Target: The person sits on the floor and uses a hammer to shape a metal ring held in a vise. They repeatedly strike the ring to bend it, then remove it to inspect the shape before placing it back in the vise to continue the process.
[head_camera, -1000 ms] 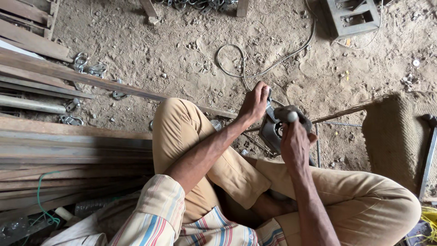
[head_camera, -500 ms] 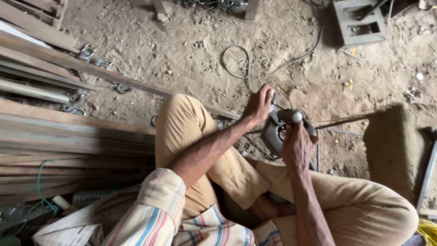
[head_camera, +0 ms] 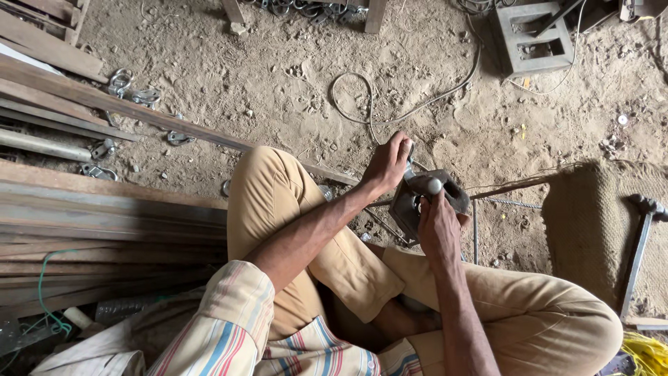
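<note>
I am looking down at the metal block (head_camera: 417, 202), a dark grey lump of a tool that sits on the sandy floor (head_camera: 278, 76) just past my knees, and I place everything else by it. My left hand (head_camera: 388, 163) lies on the block's far left corner, fingers bent and pressed down on something at the edge there; what they pinch is hidden under them, so I cannot tell what it is. My right hand (head_camera: 438, 226) comes up from the near side, fingers curled shut round a handle on the block, with its round silver knob (head_camera: 435, 186) poking out above my knuckles. A thin rod (head_camera: 515, 186) runs from the block off to the right, reaching the woven mat (head_camera: 591, 230). A hammer (head_camera: 640, 244) lies on the far side of that mat, well right of the block. Beyond the block a grey cable (head_camera: 410, 104) loops across the sand towards a concrete block (head_camera: 536, 35) at the top right. Left of the block, past my bent left knee (head_camera: 268, 181), long wooden planks (head_camera: 104, 209) are stacked, and a few metal clamps (head_camera: 132, 94) lie scattered in the dirt above them. A long slat (head_camera: 174, 122) runs slantwise from the far left towards the block, passing behind my knee.
</note>
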